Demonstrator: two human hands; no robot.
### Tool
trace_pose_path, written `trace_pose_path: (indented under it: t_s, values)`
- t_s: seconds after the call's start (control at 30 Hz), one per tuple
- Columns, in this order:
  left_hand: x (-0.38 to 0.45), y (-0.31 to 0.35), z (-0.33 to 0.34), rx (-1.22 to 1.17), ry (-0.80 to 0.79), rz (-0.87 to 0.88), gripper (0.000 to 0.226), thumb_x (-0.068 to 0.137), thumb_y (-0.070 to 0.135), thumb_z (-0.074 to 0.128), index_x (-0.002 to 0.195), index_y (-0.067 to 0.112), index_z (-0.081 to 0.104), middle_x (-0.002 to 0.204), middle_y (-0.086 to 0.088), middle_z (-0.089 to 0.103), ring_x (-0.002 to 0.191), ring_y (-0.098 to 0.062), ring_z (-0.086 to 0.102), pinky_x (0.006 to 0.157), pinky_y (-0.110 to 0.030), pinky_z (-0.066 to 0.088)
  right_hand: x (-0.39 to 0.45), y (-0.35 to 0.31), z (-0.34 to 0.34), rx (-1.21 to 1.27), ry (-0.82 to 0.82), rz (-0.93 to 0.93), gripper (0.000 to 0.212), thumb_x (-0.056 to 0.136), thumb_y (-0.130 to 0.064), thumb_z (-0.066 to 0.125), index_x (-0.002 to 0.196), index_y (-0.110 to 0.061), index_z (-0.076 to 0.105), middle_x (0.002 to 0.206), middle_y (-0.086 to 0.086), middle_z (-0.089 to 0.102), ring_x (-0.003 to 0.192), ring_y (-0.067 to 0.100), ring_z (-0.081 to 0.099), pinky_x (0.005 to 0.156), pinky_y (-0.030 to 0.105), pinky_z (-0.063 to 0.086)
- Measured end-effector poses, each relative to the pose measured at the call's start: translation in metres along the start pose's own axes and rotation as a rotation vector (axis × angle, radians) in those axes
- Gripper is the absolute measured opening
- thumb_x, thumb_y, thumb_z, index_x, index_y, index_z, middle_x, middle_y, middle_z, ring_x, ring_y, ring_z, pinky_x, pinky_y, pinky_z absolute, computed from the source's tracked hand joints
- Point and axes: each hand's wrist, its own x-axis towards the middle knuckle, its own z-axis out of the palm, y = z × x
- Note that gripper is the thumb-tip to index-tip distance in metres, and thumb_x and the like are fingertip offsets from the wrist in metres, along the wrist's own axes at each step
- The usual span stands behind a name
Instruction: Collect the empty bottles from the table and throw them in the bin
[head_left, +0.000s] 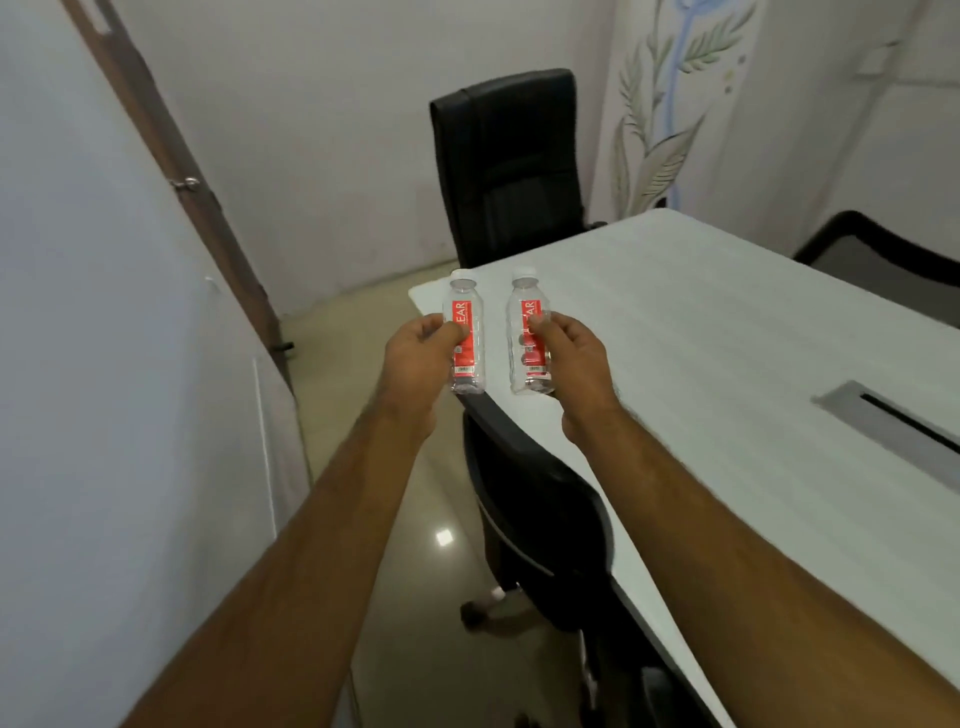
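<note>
A person's left hand (423, 351) grips one clear, red-labelled water bottle (466, 332) upright at the near edge of a white table (727, 364), while the right hand (569, 358) grips a second bottle (527, 332) above the tabletop. Fingers hide part of each label's lettering. A black office chair (540, 530) sits half-tucked beneath the table, its base blurred.

Each hand (423, 353) hides part of a bottle's red label (464, 340).
</note>
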Motion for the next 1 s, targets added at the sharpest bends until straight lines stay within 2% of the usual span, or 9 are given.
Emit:
trace_pose_path:
  t_s: [0.1, 0.17, 0.3, 0.4, 0.57, 0.73, 0.87, 1.0]
  values:
    - [0.057, 0.017, -0.019, 0.011, 0.009, -0.004, 0.024, 0.093, 0.018, 0.064, 0.115, 0.008, 0.066, 0.099, -0.007, 0.074, 0.074, -0.011, 0.074, 0.062, -0.026, 0.058, 0.062, -0.007, 0.046, -0.019, -0.065, 0.012, 0.039, 0.096, -0.036, 0.064, 0.130, -0.018, 0.062, 0.114, 0.003, 0.073, 0.096, 0.019, 0.074, 0.076, 0.031, 0.063]
    - [0.094, 0.026, -0.032, 0.019, 0.043, -0.010, 0.021, 0.094, 0.019, 0.063, 0.112, 0.010, 0.066, 0.098, -0.005, 0.074, 0.080, -0.014, 0.073, 0.065, -0.025, 0.057, 0.100, -0.009, 0.076, -0.044, -0.112, 0.037, 0.041, 0.097, -0.036, 0.063, 0.133, -0.019, 0.059, 0.118, 0.003, 0.072, 0.097, 0.019, 0.074, 0.072, 0.028, 0.063]
    - [0.178, 0.033, -0.062, 0.016, 0.076, -0.024, 0.027, 0.094, 0.023, 0.064, 0.118, 0.010, 0.066, 0.107, -0.009, 0.073, 0.097, -0.024, 0.073, 0.077, -0.033, 0.060, 0.169, 0.001, 0.133, -0.078, -0.189, 0.083, 0.041, 0.097, -0.035, 0.063, 0.134, -0.018, 0.059, 0.120, 0.004, 0.072, 0.097, 0.019, 0.075, 0.062, 0.023, 0.062]
    - [0.247, 0.032, -0.079, 0.037, 0.080, -0.035, 0.030, 0.094, 0.028, 0.064, 0.120, 0.012, 0.065, 0.111, -0.010, 0.072, 0.101, -0.026, 0.072, 0.087, -0.040, 0.059, 0.222, 0.015, 0.173, -0.090, -0.200, 0.096, 0.040, 0.098, -0.037, 0.061, 0.133, -0.018, 0.058, 0.119, 0.005, 0.072, 0.096, 0.019, 0.074, 0.061, 0.024, 0.061]
    - [0.401, 0.031, -0.114, 0.034, 0.056, -0.018, 0.027, 0.092, 0.020, 0.064, 0.116, 0.008, 0.067, 0.111, -0.013, 0.072, 0.098, -0.027, 0.071, 0.080, -0.036, 0.059, 0.334, 0.044, 0.256, -0.070, -0.161, 0.093, 0.034, 0.098, -0.032, 0.061, 0.128, -0.017, 0.059, 0.111, 0.003, 0.071, 0.090, 0.016, 0.073, 0.052, 0.020, 0.057]
    - [0.555, 0.049, -0.156, 0.036, 0.032, -0.079, 0.022, 0.088, 0.017, 0.068, 0.109, 0.009, 0.069, 0.111, -0.015, 0.072, 0.095, -0.027, 0.068, 0.088, -0.042, 0.053, 0.450, 0.055, 0.351, -0.015, -0.082, 0.137, 0.033, 0.096, -0.026, 0.064, 0.126, -0.012, 0.061, 0.109, 0.008, 0.071, 0.084, 0.015, 0.072, 0.050, 0.021, 0.056]
    - [0.660, 0.077, -0.178, 0.034, -0.018, -0.073, 0.004, 0.089, 0.014, 0.067, 0.092, 0.014, 0.069, 0.088, -0.009, 0.069, 0.076, -0.022, 0.063, 0.070, -0.035, 0.051, 0.534, 0.053, 0.418, -0.022, -0.051, 0.151, 0.033, 0.096, -0.031, 0.065, 0.125, -0.016, 0.062, 0.101, 0.002, 0.072, 0.082, 0.013, 0.072, 0.057, 0.026, 0.058]
    - [0.767, 0.097, -0.192, 0.044, -0.046, -0.077, 0.016, 0.090, 0.017, 0.066, 0.105, 0.011, 0.067, 0.087, -0.005, 0.068, 0.074, -0.020, 0.063, 0.068, -0.031, 0.051, 0.622, 0.056, 0.471, -0.003, -0.042, 0.161, 0.028, 0.095, -0.028, 0.065, 0.119, -0.014, 0.065, 0.091, 0.000, 0.071, 0.072, 0.011, 0.069, 0.051, 0.024, 0.054]
